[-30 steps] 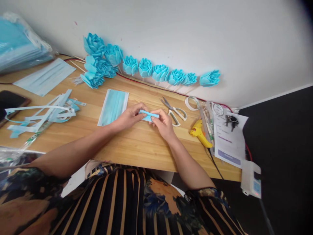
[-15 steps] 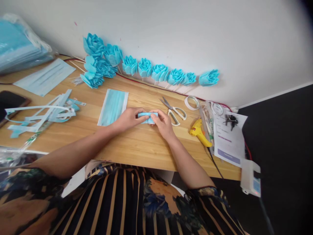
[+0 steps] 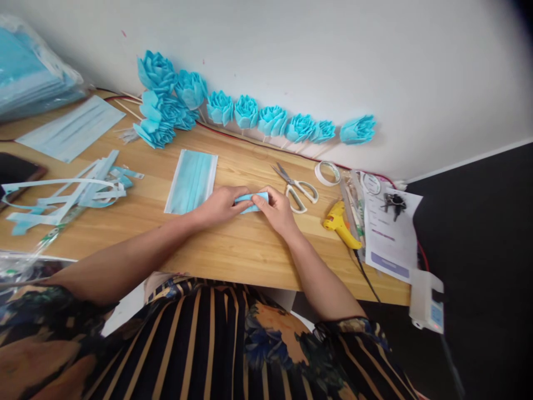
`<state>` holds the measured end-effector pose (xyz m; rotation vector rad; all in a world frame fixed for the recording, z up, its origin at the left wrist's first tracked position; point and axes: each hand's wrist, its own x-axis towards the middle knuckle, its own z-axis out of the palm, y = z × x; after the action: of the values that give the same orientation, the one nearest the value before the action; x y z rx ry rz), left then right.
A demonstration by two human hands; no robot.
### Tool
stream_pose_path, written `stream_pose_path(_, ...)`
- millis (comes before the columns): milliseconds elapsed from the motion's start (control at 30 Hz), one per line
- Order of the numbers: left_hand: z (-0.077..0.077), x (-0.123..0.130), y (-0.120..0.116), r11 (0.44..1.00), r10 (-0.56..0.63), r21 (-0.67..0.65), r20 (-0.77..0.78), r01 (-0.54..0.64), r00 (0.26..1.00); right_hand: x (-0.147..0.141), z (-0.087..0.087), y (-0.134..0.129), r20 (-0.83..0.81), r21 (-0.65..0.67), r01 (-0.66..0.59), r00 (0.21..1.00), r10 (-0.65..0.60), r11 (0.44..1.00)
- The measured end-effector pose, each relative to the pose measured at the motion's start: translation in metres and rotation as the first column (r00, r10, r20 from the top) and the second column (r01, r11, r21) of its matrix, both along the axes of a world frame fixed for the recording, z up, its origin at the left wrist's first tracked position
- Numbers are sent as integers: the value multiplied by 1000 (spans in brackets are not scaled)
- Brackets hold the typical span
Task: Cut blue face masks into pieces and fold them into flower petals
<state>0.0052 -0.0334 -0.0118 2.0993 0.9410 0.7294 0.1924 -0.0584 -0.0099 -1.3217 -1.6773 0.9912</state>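
Note:
Between my two hands is a small folded piece of blue mask fabric (image 3: 261, 197). My left hand (image 3: 222, 206) grips its left end with thumb and fingers closed. My right hand (image 3: 275, 209) pinches the right end, thumb lying across the front. Part of the piece is hidden behind the fingers. A flat blue mask sheet (image 3: 192, 180) with white edges lies just left of my left hand. Scissors (image 3: 293, 186) with white handles rest partly spread on the table, right behind my right hand.
Blue fabric flowers (image 3: 272, 121) on sticks line the wall. To the right are a tape roll (image 3: 327, 173), a yellow glue gun (image 3: 340, 225), and keys (image 3: 394, 205) on a paper sheet (image 3: 385, 244). Cut strips (image 3: 83, 191), a phone (image 3: 19, 173) and bagged masks (image 3: 33, 72) occupy the left.
The blue fabric piece has turned slightly between my fingers, its right end now tilted up. My right thumb has shifted a little left along it. The camera view has moved slightly.

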Motion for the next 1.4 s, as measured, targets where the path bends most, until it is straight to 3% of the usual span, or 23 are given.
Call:
stream_pose_path(133,1,-1,-1,998,-57,-8,9,57,998,-1,1,-1,-56,-77,-16,998,11,997)
stream_pose_path(467,8,0,0,986,-123,-105,88,132,988,-2,0,-1,-146,-97,-7,989,-7,995)
stream_pose_path(633,15,0,1,933,-84,-328,205,150,975,-2,-1,1,-207,-115,73,974,-96,991)
stream_pose_path(733,18,-3,1,911,-65,-383,229,151,971,1,-5,5,-223,-113,142,961,-164,983)
stream_pose_path(867,15,-5,3,942,0,-326,216,73,976,3,-9,8,-280,-51,178,942,-185,983)
stream_pose_path(1033,4,-2,7,974,143,-199,176,-107,974,-1,-8,8,-341,-116,97,931,-132,988)
stream_pose_path(1100,1,-1,9,975,164,-182,192,-130,968,0,-6,7,-285,-79,139,946,-156,987)
stream_pose_path(1200,0,-1,10,966,230,-171,224,-194,947,4,0,5,-57,113,187,982,-181,976)
stream_pose_path(1300,0,-3,11,941,329,-152,213,-302,920,5,8,2,175,326,144,962,-209,934)
stream_pose_path(1400,-1,-4,12,924,375,-162,208,-346,904,5,11,1,291,443,68,932,-215,894)
